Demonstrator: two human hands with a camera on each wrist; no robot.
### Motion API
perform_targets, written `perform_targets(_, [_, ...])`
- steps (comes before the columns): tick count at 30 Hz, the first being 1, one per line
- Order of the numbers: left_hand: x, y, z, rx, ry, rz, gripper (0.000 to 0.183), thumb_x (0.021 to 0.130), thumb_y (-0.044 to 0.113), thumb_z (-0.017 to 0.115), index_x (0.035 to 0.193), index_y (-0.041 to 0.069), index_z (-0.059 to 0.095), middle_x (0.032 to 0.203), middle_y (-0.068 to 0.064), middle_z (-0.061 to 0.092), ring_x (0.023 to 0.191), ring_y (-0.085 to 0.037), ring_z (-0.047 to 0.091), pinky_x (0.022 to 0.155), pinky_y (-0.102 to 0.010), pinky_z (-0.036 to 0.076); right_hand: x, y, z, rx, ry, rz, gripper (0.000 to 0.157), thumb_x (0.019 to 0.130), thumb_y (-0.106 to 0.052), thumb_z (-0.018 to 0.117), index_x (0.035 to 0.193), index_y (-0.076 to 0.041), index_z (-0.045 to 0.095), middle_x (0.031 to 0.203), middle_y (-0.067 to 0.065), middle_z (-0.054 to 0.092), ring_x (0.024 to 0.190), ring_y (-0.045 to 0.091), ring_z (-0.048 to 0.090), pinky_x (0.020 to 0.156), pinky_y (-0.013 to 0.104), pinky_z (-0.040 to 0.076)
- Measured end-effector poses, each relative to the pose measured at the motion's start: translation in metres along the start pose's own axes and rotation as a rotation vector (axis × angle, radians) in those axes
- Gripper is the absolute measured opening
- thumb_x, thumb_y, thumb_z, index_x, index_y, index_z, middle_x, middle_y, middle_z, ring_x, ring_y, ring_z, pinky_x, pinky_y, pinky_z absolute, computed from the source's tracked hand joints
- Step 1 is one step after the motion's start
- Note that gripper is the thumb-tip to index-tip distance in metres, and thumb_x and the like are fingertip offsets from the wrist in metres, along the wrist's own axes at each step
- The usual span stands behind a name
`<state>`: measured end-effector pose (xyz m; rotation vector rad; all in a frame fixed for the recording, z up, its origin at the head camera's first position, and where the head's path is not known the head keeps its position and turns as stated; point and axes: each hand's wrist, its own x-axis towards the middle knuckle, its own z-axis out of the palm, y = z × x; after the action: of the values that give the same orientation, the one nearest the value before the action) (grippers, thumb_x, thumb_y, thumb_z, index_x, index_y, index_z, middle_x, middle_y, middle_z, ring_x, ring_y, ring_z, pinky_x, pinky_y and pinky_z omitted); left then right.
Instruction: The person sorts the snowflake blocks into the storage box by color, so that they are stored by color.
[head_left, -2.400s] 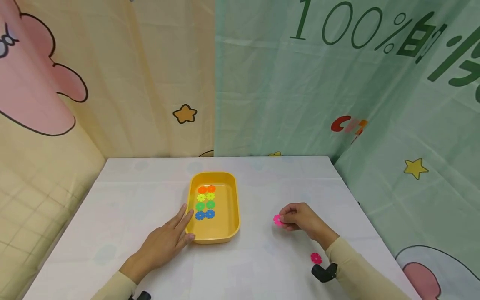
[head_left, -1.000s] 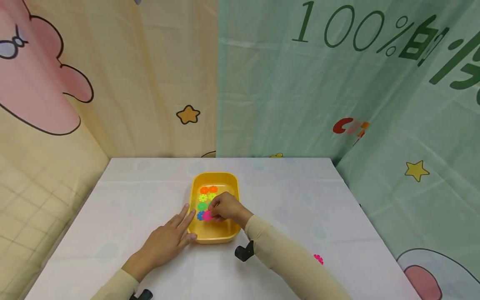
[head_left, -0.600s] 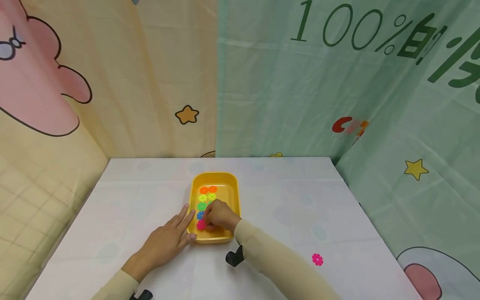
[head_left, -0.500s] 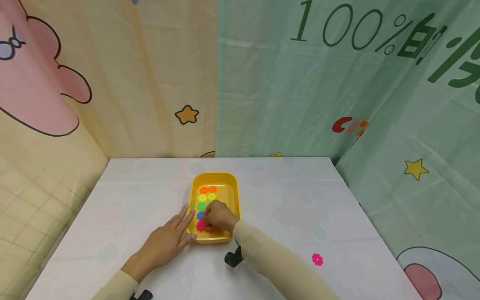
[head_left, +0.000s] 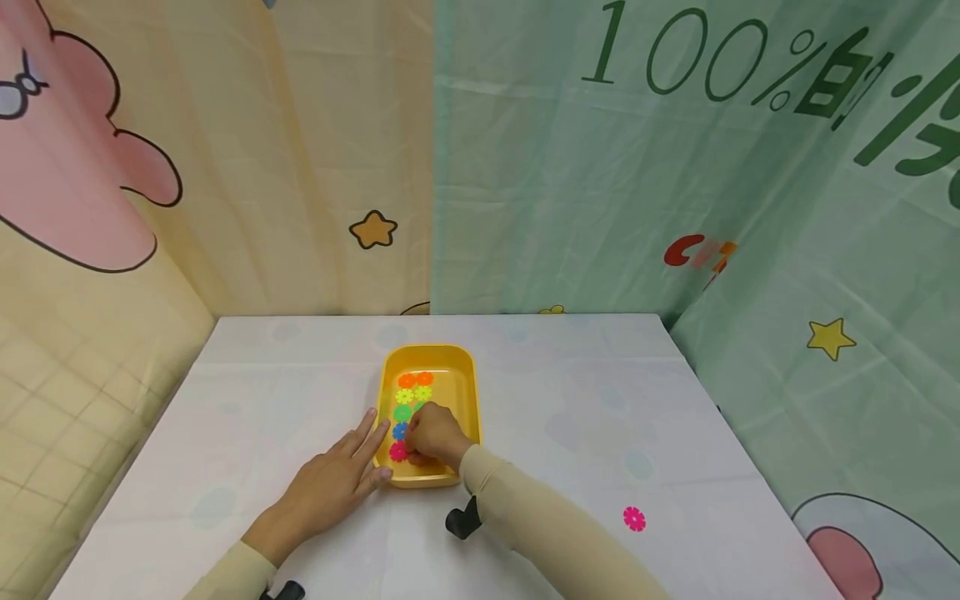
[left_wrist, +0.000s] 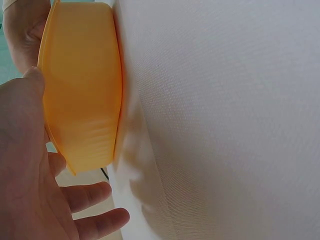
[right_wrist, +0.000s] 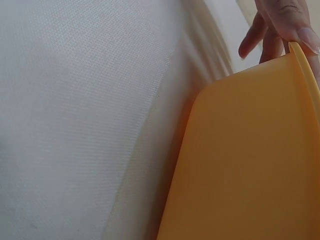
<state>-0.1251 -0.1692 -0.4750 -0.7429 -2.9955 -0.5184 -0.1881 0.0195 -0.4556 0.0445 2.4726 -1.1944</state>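
A yellow tray lies on the white table, holding rows of small flower-shaped discs. From the far end the rows run orange, yellow, green and blue. My left hand rests with fairly straight fingers at the tray's left rim; its thumb touches the rim in the left wrist view. My right hand is inside the tray, with curled fingers at the right edge of a pink flower-shaped disc below the blue one. That hand hides part of the green and blue rows.
Another pink flower-shaped disc lies on the table to the right of my right forearm. Printed curtains close off the back and both sides. A black wrist-camera mount hangs beneath my right sleeve.
My right hand has carried the pink disc from the right side of the table into the tray, then down to below the blue row and slightly left. My left hand has stayed at the rim.
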Motion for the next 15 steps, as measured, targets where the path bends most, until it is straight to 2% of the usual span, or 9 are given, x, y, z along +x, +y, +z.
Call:
perform_targets(6, [0.0001, -0.0003, 0.0011, 0.008, 0.013, 0.012, 0.074, 0.102, 0.056, 0.052, 0.161, 0.015, 0.033, 0.169, -0.012, 0.023, 0.139, -0.039, 0.049, 0.09, -0.057, 0.055, -0.0014, -0.0001, -0.0002, 0.007, -0.001, 0.002, 0.018, 0.087, 0.001, 0.074, 0.072, -0.003, 0.066, 0.066, 0.009, 0.066, 0.054, 0.021, 0.067, 0.055, 0.026, 0.057])
perform_targets(15, [0.0002, -0.0007, 0.0005, -0.007, -0.004, 0.002, 0.074, 0.102, 0.055, 0.053, 0.161, 0.016, 0.032, 0.169, -0.011, 0.021, 0.139, -0.039, 0.049, 0.088, -0.056, 0.056, -0.0048, 0.0003, -0.0093, 0.085, -0.065, 0.023, 0.014, 0.089, -0.003, 0.075, 0.077, -0.004, 0.069, 0.069, 0.008, 0.067, 0.058, 0.021, 0.069, 0.058, 0.026, 0.059])
